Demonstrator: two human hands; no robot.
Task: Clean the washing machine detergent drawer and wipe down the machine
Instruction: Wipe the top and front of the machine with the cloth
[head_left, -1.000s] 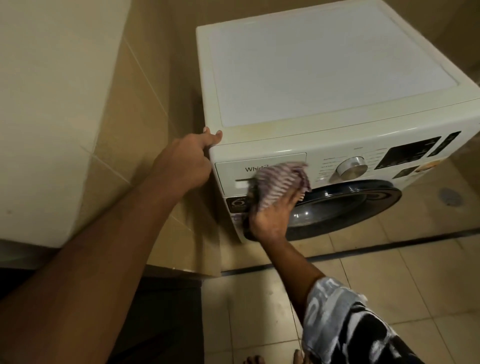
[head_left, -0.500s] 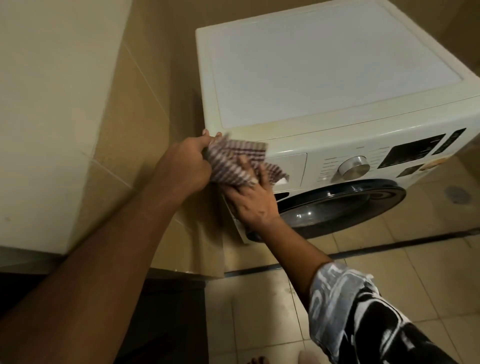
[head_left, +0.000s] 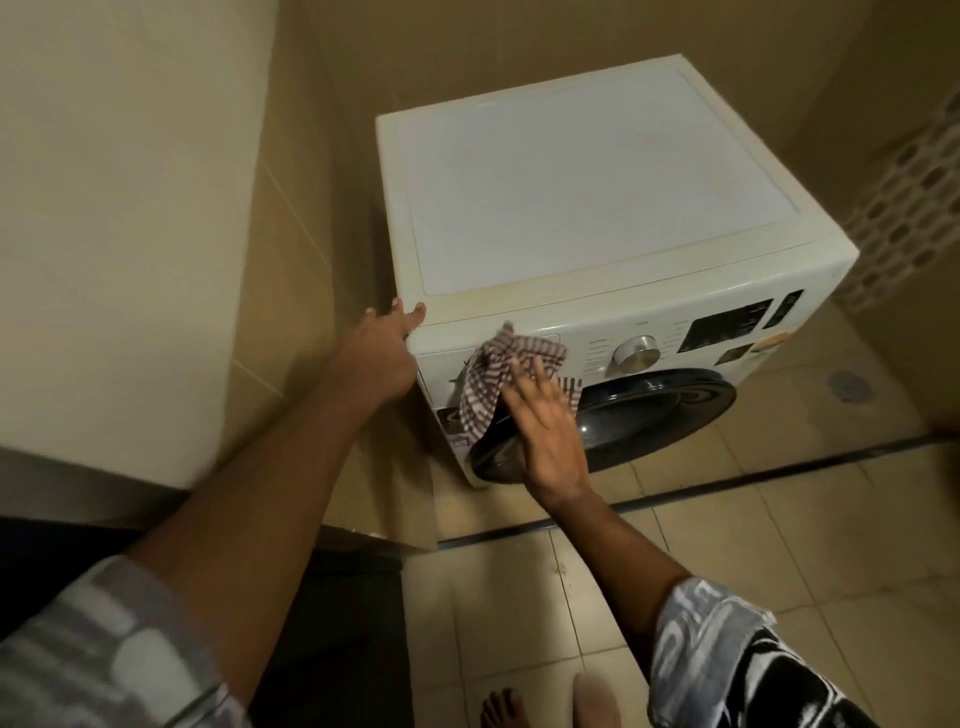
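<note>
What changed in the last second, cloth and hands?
The right hand swept the cloth left to the corner, then back right over the drawer front, now pressing it flat-fingered. The left hand stayed on the top corner of the washing machine.

A cream-white washing machine (head_left: 597, 208) with a dark door (head_left: 649, 410); the cloth (head_left: 498, 379) is brown-and-white checked.

A beige tiled floor (head_left: 519, 623) is crossed from left to right by a dark strip (head_left: 727, 480). The white washing machine (head_left: 571, 208) is stood on the tiles beyond that strip. A round drain (head_left: 848, 385) is set in the floor to its right. A bare foot (head_left: 501, 709) is planted on the near tiles.
</note>
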